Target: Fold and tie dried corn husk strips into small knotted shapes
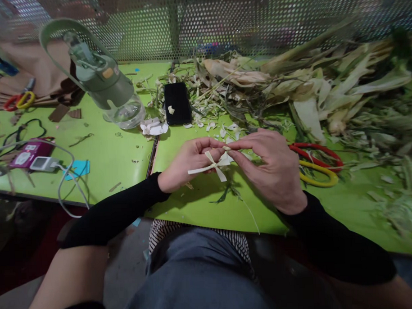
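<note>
Pale strips of corn husk [214, 165] cross one another and stick out from between the fingers of my left hand [189, 160], which is closed around them. My right hand [269, 163] pinches a small pale end of the husk piece close to my left fingertips, so both hands meet over the green table [208, 213]. Much of what is held is hidden behind the fingers. Scissors [317, 163] with red and yellow handles lie beside my right hand, their blades out of sight.
Corn husks [312, 87] and scraps heap up across the back and right. A phone [177, 103] and a bottle [112, 81] stand beyond my hands. To the left are a plug socket [32, 151] with cable, brown paper [50, 69] and more scissors [20, 100]. A perforated screen [147, 35] borders the back.
</note>
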Motion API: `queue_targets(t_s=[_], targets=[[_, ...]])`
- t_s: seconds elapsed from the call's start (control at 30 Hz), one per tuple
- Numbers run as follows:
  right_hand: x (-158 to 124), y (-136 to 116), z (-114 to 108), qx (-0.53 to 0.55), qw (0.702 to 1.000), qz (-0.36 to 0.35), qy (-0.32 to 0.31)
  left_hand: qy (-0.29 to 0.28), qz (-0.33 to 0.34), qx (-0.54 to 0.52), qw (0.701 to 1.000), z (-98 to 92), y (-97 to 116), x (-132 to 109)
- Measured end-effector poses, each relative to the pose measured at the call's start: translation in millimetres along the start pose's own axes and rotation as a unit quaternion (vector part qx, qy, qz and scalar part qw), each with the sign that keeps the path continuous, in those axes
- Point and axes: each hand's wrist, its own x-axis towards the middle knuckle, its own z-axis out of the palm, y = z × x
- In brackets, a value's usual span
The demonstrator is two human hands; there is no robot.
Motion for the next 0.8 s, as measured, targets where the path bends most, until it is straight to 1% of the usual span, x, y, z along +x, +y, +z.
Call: queue_targets(t_s=[0.1,0.23,0.3,0.47,0.63,0.73,0.8], targets=[[0,1,0,-0.027,0.999,-0.030,0.015,0.001,0.002,0.001,1.000,1.3,0,0],[0,3,0,-0.072,0.992,-0.092,0.046,0.002,0.010,-0.007,1.000,2.9,-1,1],[0,3,1,-0.064,0.993,-0.088,0.043,0.000,0.015,-0.009,1.000,2.8,-2,1],[2,2,1,0.026,1.000,-0.007,0.008,-0.001,0.033,0.005,0.999,1.1,-5,1],[3,2,-2,0.062,0.995,0.074,-0.019,0.009,0.036,0.021,0.999,2.9,-8,0],[3,4,-9,0.119,0.982,0.147,-0.007,0.005,0.034,0.005,0.999,4.0,-6,0],[4,6,-15,0.149,0.971,0.188,0.022,-0.008,0.043,-0.006,0.999,3.0,-5,0]])
